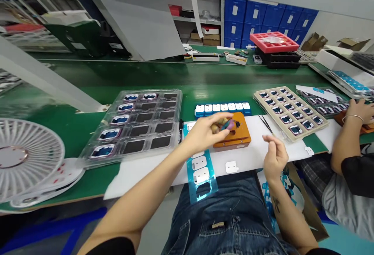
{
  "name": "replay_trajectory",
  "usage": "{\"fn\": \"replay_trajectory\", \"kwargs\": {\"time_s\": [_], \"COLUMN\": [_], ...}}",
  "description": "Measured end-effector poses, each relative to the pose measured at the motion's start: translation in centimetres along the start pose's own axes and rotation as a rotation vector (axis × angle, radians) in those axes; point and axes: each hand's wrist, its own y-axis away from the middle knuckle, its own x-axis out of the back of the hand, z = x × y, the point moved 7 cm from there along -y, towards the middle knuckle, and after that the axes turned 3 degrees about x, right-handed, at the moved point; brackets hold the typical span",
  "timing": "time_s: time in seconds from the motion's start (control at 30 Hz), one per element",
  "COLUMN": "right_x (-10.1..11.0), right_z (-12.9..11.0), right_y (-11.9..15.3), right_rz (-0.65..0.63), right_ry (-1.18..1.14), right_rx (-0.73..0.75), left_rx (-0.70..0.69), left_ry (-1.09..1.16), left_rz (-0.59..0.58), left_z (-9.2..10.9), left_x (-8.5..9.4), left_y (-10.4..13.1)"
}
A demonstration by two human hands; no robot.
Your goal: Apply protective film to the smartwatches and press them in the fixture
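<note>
My left hand (209, 130) is over the left part of an orange fixture block (239, 132), thumb and fingers closed around a small purple-edged frame (228, 124). Yellowish covers show on some of its fingertips, and the hand hides part of the frame. To the right of the block, my right hand (275, 156) is raised with its fingers curled in; nothing shows in them. Black tweezers (265, 123) lie just beyond it. Under my left forearm runs a blue film strip (191, 183) carrying white pads. A loose white plate (231, 167) lies near the table's front edge.
A clear tray (131, 130) of purple-rimmed frames lies left, a beige tray (292, 110) of similar frames right. Blue-backed white pieces (223, 108) line up behind the block. A white fan (27, 157) stands far left. A co-worker's hand (360, 110) is at far right.
</note>
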Motion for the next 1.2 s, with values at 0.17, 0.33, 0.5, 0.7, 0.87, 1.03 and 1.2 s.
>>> {"fn": "replay_trajectory", "kwargs": {"time_s": [0.17, 0.33, 0.5, 0.7, 0.87, 1.03, 1.2], "right_x": [-7.0, -10.6, -11.1, -10.8, -11.0, -11.0, -10.9], "right_z": [-2.3, -2.3, -2.0, -1.6, -1.2, -1.4, -1.9], "right_y": [6.4, 8.7, 8.7, 9.6, 10.5, 10.3, 9.2], "right_rz": [-0.491, -0.528, -0.518, -0.365, -0.322, -0.351, -0.512], "right_ry": [-0.37, -0.484, -0.44, -0.507, -0.558, -0.568, -0.504], "right_rx": [-0.403, -0.626, -0.696, -0.756, -0.821, -0.81, -0.716], "left_rx": [0.337, 0.413, 0.465, 0.475, 0.463, 0.435, 0.405], "left_ry": [0.784, 0.944, 0.903, 0.812, 0.746, 0.723, 0.631], "left_rz": [0.224, 0.506, 0.414, 0.389, 0.405, 0.414, 0.468], "left_z": [-3.6, -4.8, -4.3, -4.4, -4.9, -4.9, -4.9], "left_x": [-2.4, -3.3, -4.2, -5.2, -5.6, -5.3, -3.9], "left_y": [8.4, 11.7, 12.8, 13.4, 13.7, 14.0, 14.0]}}
